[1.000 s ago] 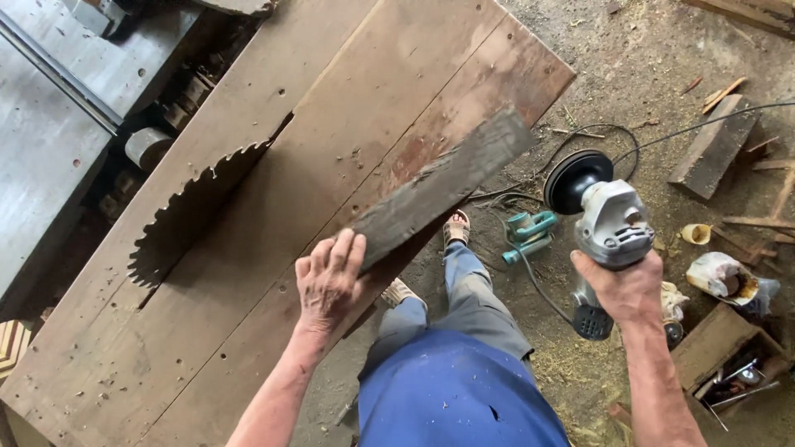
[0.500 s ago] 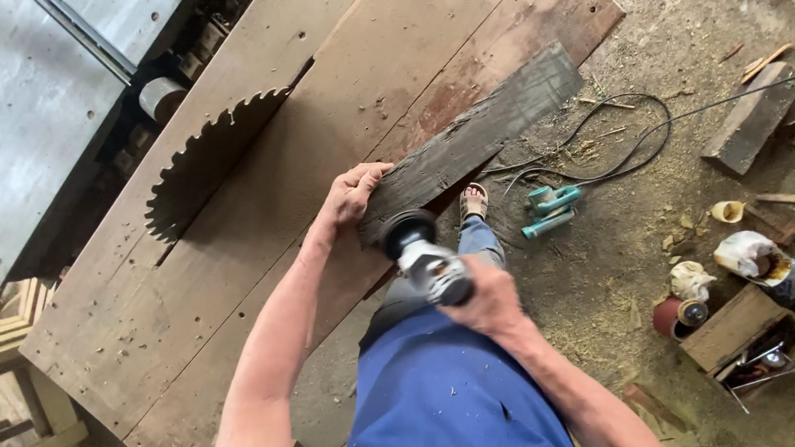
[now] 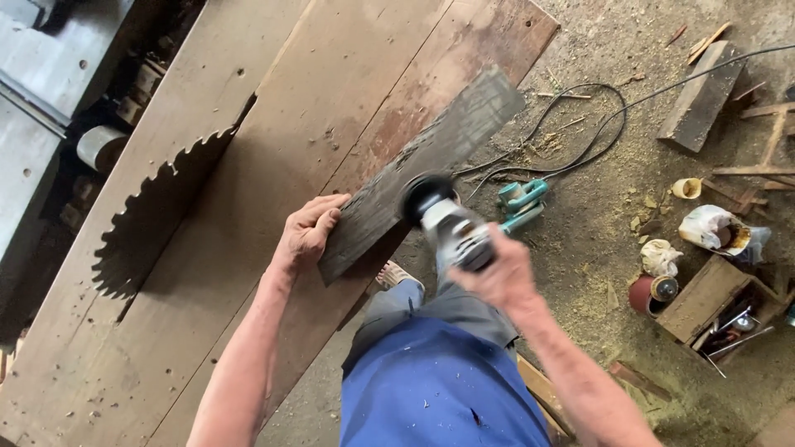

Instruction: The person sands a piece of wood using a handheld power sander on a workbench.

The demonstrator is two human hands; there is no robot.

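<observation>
The weathered plank [image 3: 422, 170] is pinned at the surface's [image 3: 248, 273] right edge by the left hand [image 3: 305, 234], grip clenched on its near end. The angle grinder [image 3: 451, 225] is grasped by the right hand [image 3: 501, 277], disc against the plank.

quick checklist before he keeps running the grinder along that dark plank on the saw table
1. Left hand holding the near end of the dark plank: ok.
2. Right hand gripping the angle grinder: ok.
3. Grinder disc on the plank's edge: ok.
4. Left fingers away from the disc: ok, but close.
5. Saw blade stopped: cannot tell.
6. Cable free of the disc: ok, it lies on the floor.
</observation>
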